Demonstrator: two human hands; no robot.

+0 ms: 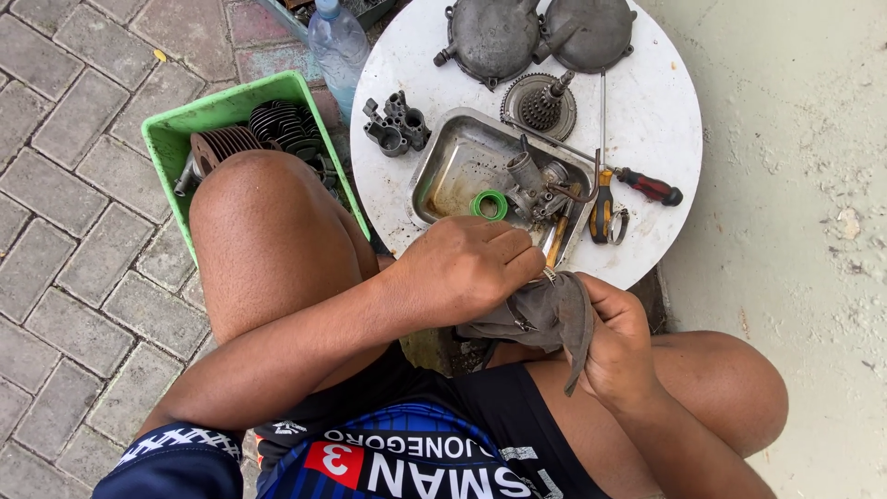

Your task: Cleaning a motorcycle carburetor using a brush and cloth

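My left hand (467, 268) is closed over a grey rag (545, 319), pinching a small metal part (548, 274) at the rag's top. My right hand (617, 342) grips the same rag from below and the right, its fingers curled around the cloth. Both hands sit over my lap at the near edge of a round white table (647, 120). On it, just beyond my hands, stands a metal tray (453, 166) holding a carburettor (536, 185), a green ring (489, 204) and a brass-coloured piece (557, 238).
A red-handled screwdriver (647, 185), orange-handled pliers (601, 208), a hose clamp (618, 225), a gear (540, 106), two grey engine covers (531, 32) and a small dark casting (395, 125) lie on the table. A green crate (176, 129) with finned cylinders (268, 129) and a water bottle (337, 46) stand at left.
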